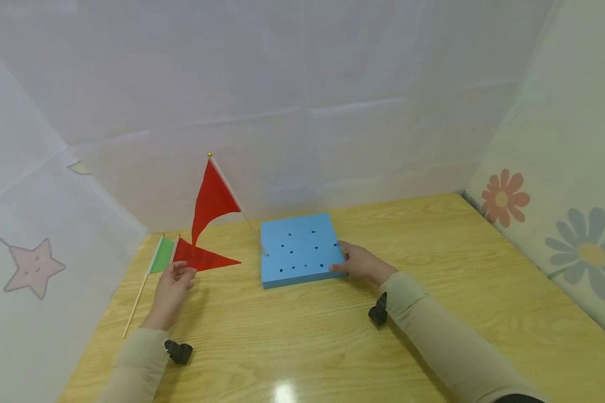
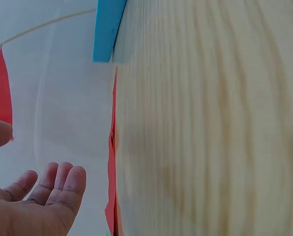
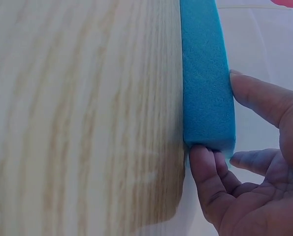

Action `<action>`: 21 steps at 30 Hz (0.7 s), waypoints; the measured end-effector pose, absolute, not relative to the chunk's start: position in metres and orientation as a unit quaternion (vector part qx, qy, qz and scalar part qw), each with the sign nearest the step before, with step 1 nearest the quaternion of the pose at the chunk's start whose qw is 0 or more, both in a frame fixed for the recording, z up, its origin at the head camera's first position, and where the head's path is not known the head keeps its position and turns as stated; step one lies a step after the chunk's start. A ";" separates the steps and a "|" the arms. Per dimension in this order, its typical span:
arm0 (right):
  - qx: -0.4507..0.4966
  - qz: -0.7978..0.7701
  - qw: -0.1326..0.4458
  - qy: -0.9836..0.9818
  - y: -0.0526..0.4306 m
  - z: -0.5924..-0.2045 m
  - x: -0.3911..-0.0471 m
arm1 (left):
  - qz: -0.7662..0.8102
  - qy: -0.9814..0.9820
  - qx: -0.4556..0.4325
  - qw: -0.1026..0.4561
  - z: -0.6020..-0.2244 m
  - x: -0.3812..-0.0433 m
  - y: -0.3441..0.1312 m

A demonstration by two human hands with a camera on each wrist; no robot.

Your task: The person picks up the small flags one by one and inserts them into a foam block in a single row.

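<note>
Head view: blue foam block (image 1: 304, 249) pinched in the right hand (image 1: 362, 262), leaning red flag (image 1: 213, 201) beside the left hand (image 1: 171, 291)

Got the right hand gripping the block at its near right corner, thumb (image 3: 264, 101) on the top face, fingers (image 3: 210, 184) against the side. Sitting flat on the wood-grain surface (image 1: 302, 336), just left of that hand, with small dark holes dotted across the top.

Now check the left hand: loosely spread, wide gap between thumb and fingers. Right beside the drooping tip of the leaning flag, but honestly can't tell if touching. Note the thin stick (image 1: 249, 223) on that one, slanting from a gold ball (image 1: 209, 154) high beyond the left hand down to the block's left side, between both hands.

Also spotted a flat red flag (image 1: 206, 258) on the surface just beyond the left hand, tip pointing right. Then a green flag (image 1: 162, 256) next to it, with its long pole (image 1: 136, 305) lying left of the hand. Can't make out the flat red one's lower end, hidden behind the hand.

Way off to the right of the right hand: a printed red flower (image 1: 506, 197) and a blue-grey one on pale sheeting (image 1: 549, 140).
</note>
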State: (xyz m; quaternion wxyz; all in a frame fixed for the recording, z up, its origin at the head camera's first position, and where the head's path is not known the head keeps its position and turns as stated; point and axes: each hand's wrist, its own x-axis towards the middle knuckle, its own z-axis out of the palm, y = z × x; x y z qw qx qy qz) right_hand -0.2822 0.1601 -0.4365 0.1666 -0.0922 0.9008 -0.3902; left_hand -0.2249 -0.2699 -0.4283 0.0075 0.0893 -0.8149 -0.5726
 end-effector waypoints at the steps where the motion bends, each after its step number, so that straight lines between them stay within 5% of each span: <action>1: -0.092 -0.389 0.165 0.902 0.160 -0.437 -0.283 | -0.566 -0.819 0.090 0.010 -0.427 -0.224 -0.274; 21: -0.097 -0.399 0.166 0.896 0.162 -0.438 -0.282 | -0.473 -0.871 0.132 -0.023 -0.427 -0.204 -0.351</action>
